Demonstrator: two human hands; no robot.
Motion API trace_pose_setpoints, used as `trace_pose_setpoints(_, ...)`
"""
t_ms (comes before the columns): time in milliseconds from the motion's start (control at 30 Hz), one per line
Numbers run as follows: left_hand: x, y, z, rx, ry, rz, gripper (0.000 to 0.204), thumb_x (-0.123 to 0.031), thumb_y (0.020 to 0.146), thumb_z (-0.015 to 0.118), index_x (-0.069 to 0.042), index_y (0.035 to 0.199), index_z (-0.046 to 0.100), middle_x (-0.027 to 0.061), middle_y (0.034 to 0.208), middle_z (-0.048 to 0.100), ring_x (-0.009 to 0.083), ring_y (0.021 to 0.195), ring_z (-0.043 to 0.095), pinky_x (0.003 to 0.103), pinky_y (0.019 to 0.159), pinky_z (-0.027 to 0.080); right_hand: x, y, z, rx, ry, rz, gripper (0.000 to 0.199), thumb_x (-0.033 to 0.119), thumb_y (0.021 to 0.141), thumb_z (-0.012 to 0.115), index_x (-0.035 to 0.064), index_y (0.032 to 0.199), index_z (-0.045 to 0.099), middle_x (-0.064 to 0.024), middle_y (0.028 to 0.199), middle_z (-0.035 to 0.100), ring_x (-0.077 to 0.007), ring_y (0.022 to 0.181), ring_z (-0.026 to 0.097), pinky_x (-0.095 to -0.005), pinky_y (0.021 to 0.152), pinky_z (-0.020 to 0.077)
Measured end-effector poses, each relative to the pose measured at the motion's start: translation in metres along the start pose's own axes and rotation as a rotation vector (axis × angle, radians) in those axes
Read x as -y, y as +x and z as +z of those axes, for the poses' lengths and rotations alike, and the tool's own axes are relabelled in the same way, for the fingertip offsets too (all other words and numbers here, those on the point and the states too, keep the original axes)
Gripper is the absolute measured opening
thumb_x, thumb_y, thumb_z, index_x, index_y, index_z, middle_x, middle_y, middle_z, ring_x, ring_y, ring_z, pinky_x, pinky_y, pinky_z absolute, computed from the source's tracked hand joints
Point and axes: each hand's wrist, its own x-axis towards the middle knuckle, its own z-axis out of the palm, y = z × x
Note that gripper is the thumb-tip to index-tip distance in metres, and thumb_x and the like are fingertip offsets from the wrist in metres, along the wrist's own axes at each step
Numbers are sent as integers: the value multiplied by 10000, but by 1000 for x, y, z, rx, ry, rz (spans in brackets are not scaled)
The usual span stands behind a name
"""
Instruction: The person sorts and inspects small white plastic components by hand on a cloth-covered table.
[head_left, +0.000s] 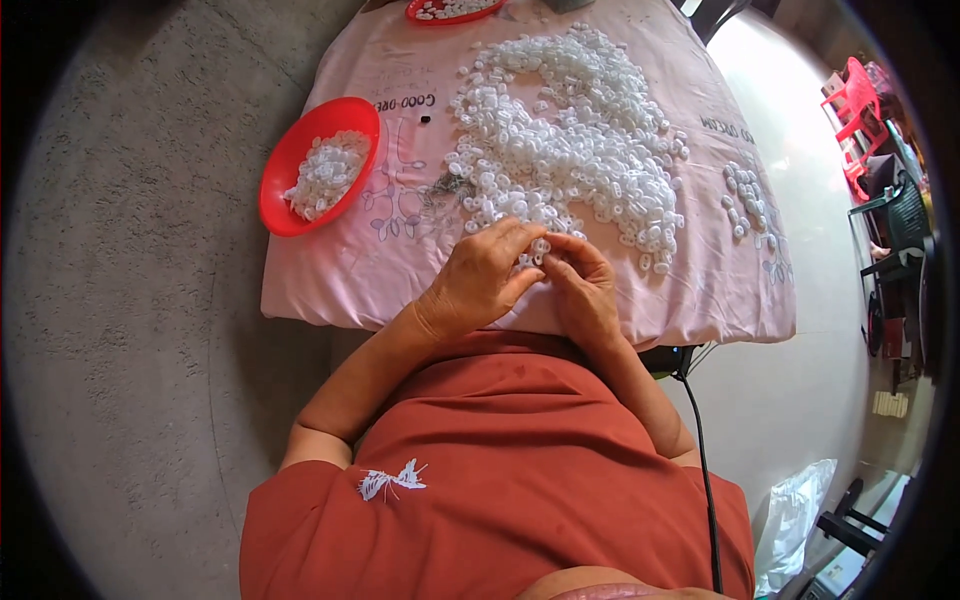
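Observation:
A large heap of small white oval plastic pieces with holes (590, 150) covers the middle of the cloth-covered table. At the heap's near edge my hands meet, with a few of these white plastic pieces (540, 247) between their fingertips. My left hand (484, 275) is curled, its thumb reaching toward the right one. The fingers of my right hand (585, 288) are bent in a pinch against a white piece. How many pieces each hand grips is partly hidden by the fingers.
A red plate (275, 190) holding more white pieces sits at the table's left edge, with another red plate (480, 14) at the far end. A separate cluster of pieces (745, 195) lies to the right. One small black object (425, 119) rests near the left plate. A black cable (703, 450) hangs at my right.

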Motion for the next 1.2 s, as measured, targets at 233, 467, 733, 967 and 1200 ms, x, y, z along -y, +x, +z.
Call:
trace_pose_setpoints(233,5,-4,5,-68,-8,11,335,4,769,697,-5,1090,604,127,848,610,245,702,634,322,616,512,3,3,2,-1,-11,5,210,-25,874,613,-8,1082,600,-59,997,644,-108,851,591,-232,759,484)
trace_pose_setpoints(467,4,-8,8,-109,-131,-119,275,44,787,693,6,1052,629,78,777,614,123,622,618,251,562,503,4,3,3,40,-47,-9,251,-12,879,617,-6,1130,602,-67,1024,650,-107,867,597,-235,766,482)
trace_pose_setpoints(733,2,-14,8,-124,-156,-151,280,39,793,698,24,1065,635,78,798,632,109,646,625,238,581,511,7,1,5,46,-52,-4,280,-10,870,637,-8,1146,592,-74,1024,654,-128,897,627,-253,798,518)
trace_pose_setpoints(967,-1,-16,7,-152,-258,-236,244,-11,769,707,8,1004,647,110,779,637,179,645,627,290,587,502,4,-1,5,64,-155,-53,282,-5,866,651,-22,1146,625,-86,1023,664,-123,869,627,-248,779,522)
trace_pose_setpoints(1200,-1,-16,6,-155,-309,-252,218,-19,779,706,8,990,659,100,779,642,154,647,624,272,597,505,5,-3,6,44,-168,-39,270,6,860,664,-29,1127,645,-79,984,673,-116,826,624,-231,755,515)
